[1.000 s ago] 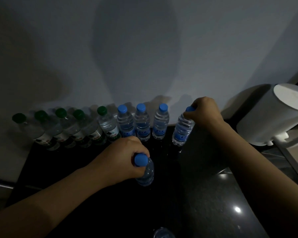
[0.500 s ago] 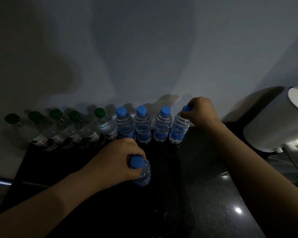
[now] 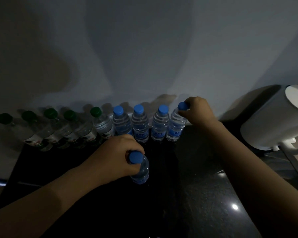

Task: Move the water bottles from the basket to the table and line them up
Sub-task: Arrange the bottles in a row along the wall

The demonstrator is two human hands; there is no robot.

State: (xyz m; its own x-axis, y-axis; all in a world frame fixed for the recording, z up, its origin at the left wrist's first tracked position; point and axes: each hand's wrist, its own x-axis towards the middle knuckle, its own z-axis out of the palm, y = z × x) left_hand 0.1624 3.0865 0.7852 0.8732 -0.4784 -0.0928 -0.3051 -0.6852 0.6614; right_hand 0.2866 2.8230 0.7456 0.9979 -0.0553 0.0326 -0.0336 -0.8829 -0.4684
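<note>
There is just one camera, and it is sitting on the person's head. It is looking forward and down at the dark worktop. It is facing a pale wall, which is filling the top half of the picture. A row of bottles is running across the middle. The camera is sitting close: both arms are coming in from the bottom corners, with the left hand nearer and the right hand farther off by the wall. The wide lens is making things at the sides lean outward.

Left hand and right hand grip bottles (blue-capped).
</note>
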